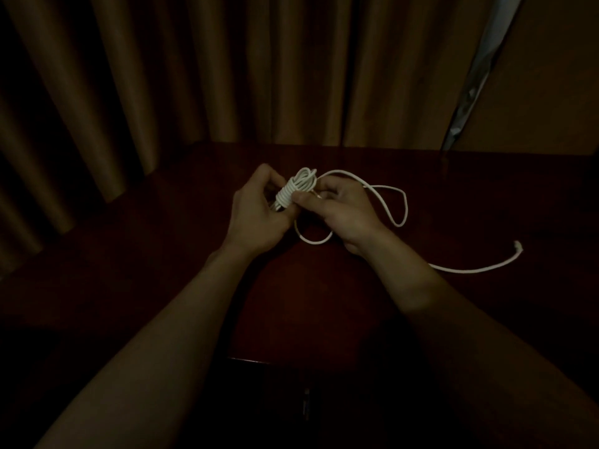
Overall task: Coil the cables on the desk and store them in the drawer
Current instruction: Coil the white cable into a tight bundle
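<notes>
The dark, glossy wooden desk carries the loose tail of a white cable, which loops near the middle and trails right to its plug end

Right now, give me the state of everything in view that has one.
White cable: partly coiled, loose end lying on the desk.
Left hand: grips the cable's coiled part.
Right hand: pinches the cable beside the coil.
Curtain: drawn, gap at right.
</notes>
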